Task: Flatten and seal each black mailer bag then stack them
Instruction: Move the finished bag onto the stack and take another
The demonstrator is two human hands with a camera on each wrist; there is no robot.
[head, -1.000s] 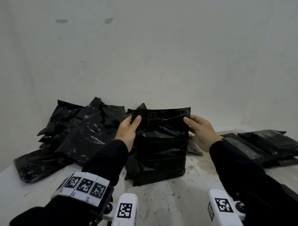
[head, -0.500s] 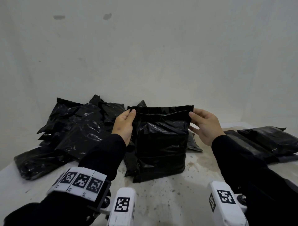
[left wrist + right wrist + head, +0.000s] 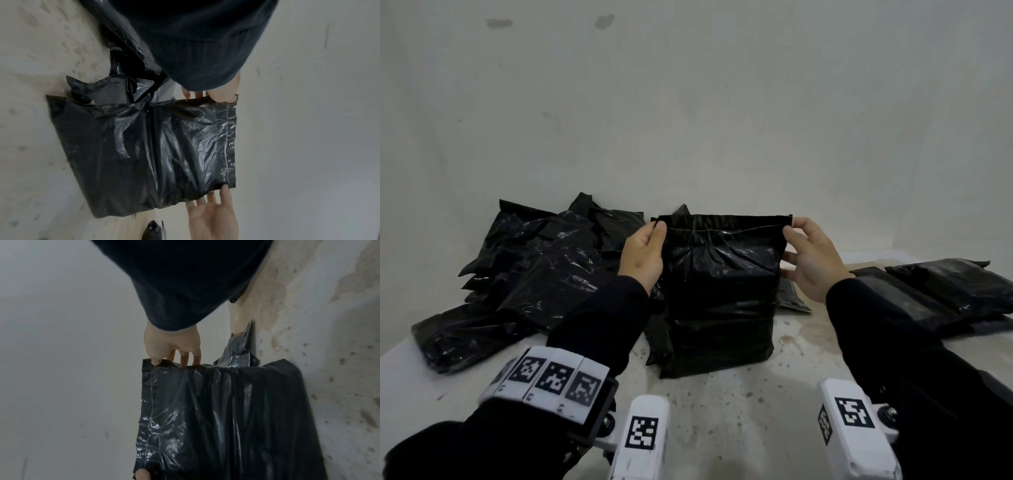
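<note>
1. Nearest the viewer, the stained white table [image 3: 722,428] lay bare, a working patch where, I judge, the bag could be laid down and pressed flat.

2. At the centre stood the mailer bag [image 3: 720,301], upright on its bottom edge, bulging and creased in its lower half. Standing it up likely let the contents settle, leaving the mouth free to be closed.

3. At 11 o'clock of the bag, the left hand [image 3: 643,255] pinched the top left corner, thumb in front and fingers behind.

4. At 1 o'clock of it, the right hand [image 3: 810,257] pinched the top right corner with thumb and forefinger; its other fingers reached round the bag's right side. Together the two hands drew the flap [image 3: 724,223] taut and level, which should keep the seal line straight and free of puckers.

5. At 3 o'clock, well apart from the held bag, flat bags lay one on another in a neat stack [image 3: 948,294]; I take these for finished ones, kept on the right as the place to set them down.

6. At 9 to 10 o'clock, farther back, a loose heap of bags [image 3: 530,274] lay crumpled, probably the supply still to be done.

7. Farthest off rose the plain white wall [image 3: 722,120].
</note>
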